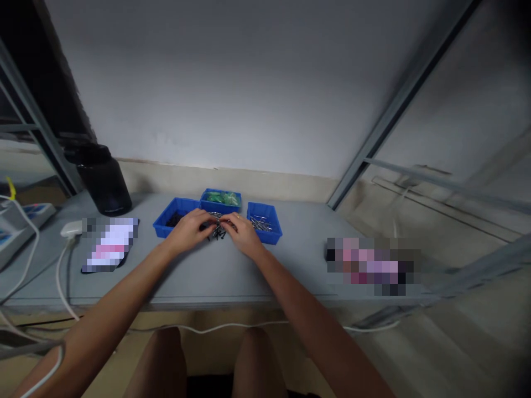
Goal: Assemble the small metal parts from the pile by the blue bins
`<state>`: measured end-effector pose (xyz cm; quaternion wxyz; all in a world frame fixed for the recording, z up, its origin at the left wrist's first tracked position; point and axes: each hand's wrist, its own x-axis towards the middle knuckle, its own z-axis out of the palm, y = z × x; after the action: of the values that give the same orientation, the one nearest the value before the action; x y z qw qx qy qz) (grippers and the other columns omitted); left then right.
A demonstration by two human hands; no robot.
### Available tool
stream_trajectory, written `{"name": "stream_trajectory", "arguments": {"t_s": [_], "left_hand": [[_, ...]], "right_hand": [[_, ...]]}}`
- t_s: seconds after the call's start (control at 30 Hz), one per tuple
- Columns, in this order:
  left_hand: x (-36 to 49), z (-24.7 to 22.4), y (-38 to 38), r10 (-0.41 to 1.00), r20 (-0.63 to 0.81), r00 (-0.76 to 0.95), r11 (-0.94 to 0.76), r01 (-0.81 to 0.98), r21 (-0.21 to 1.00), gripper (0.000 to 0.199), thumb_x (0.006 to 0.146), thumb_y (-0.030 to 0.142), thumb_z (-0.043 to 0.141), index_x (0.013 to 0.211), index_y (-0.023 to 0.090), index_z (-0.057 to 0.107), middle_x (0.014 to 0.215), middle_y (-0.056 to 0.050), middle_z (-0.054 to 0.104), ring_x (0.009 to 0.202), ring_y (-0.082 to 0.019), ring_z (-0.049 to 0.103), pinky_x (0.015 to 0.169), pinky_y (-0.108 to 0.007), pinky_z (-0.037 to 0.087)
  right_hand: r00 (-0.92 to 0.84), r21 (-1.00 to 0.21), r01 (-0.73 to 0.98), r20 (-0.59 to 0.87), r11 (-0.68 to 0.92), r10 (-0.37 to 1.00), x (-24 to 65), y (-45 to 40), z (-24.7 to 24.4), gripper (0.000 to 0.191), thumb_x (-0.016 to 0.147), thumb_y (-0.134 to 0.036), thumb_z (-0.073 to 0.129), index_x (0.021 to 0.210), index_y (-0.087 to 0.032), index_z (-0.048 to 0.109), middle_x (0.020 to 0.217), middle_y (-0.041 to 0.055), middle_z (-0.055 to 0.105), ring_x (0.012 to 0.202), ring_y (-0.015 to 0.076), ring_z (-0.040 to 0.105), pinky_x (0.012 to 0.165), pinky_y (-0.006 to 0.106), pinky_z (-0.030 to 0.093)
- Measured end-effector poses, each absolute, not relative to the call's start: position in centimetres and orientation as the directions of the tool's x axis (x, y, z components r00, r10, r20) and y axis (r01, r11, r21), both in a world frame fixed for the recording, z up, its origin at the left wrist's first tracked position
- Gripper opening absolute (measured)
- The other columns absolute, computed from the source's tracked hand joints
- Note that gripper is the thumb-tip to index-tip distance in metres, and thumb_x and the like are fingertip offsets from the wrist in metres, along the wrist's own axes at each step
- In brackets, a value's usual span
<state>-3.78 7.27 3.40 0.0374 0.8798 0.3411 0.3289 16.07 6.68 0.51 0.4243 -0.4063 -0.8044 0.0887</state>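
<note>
My left hand (189, 229) and my right hand (243, 235) meet over a small pile of dark and silvery metal pieces (218, 232), perhaps screws or pins. On both hands the fingertips are pinched together; whatever sits between them is too small to make out. Beside my left hand stands a blue bin (161, 228) with dark small parts, partly covered by the hand. Close to my right hand is another blue bin (271, 239) holding thin silvery metal pins (261, 223). Behind the hands, a third blue bin (221, 209) contains green, plastic-looking pieces (224, 198).
A dark bottle (105, 182) stands at the back left of the grey table (199, 279). Left of me lie a blurred-out phone (110, 243), a white charger plug (72, 228) and a power strip (20, 232). Another blurred-out object (369, 262) lies right. Metal frame posts (373, 138) flank the table.
</note>
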Motion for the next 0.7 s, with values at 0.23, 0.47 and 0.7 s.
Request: {"name": "stream_trajectory", "arguments": {"t_s": [0.23,0.47,0.7], "left_hand": [[-3.89,3.34,7.48,0.632,0.588,0.504,-0.758,0.558,0.337,0.018,0.090,0.031,0.057,0.096,0.019,0.070,0.094,-0.006,0.070,0.093,-0.021,0.061,0.086,-0.036,0.049],[-3.81,3.61,7.26,0.640,0.603,0.477,-0.752,0.550,0.363,0.020,0.091,0.031,0.056,0.097,0.018,0.070,0.094,-0.007,0.070,0.093,-0.021,0.062,0.087,-0.038,0.050],[-3.77,3.59,7.27,0.609,0.621,0.493,-0.781,0.511,0.360,0.018,0.089,0.031,0.061,0.098,0.019,0.070,0.096,-0.007,0.071,0.094,-0.020,0.063,0.087,-0.037,0.051]], "right_hand": [[-0.293,-0.501,0.557,0.628,0.663,0.721,16.20,6.71,0.71,0.016,0.094,-0.022,0.055,0.103,-0.023,0.068,0.098,0.0040,0.070,0.091,0.0163,0.064,0.082,0.030,0.050],[-0.288,-0.515,0.557,0.616,0.652,0.733,16.12,6.75,0.58,0.018,0.094,-0.020,0.053,0.103,-0.022,0.068,0.101,0.0041,0.071,0.092,0.0165,0.065,0.083,0.031,0.050],[-0.264,-0.522,0.557,0.626,0.646,0.734,16.43,6.71,0.76,0.018,0.094,-0.022,0.052,0.102,-0.022,0.068,0.099,0.0042,0.072,0.089,0.0170,0.066,0.082,0.032,0.051]]}}
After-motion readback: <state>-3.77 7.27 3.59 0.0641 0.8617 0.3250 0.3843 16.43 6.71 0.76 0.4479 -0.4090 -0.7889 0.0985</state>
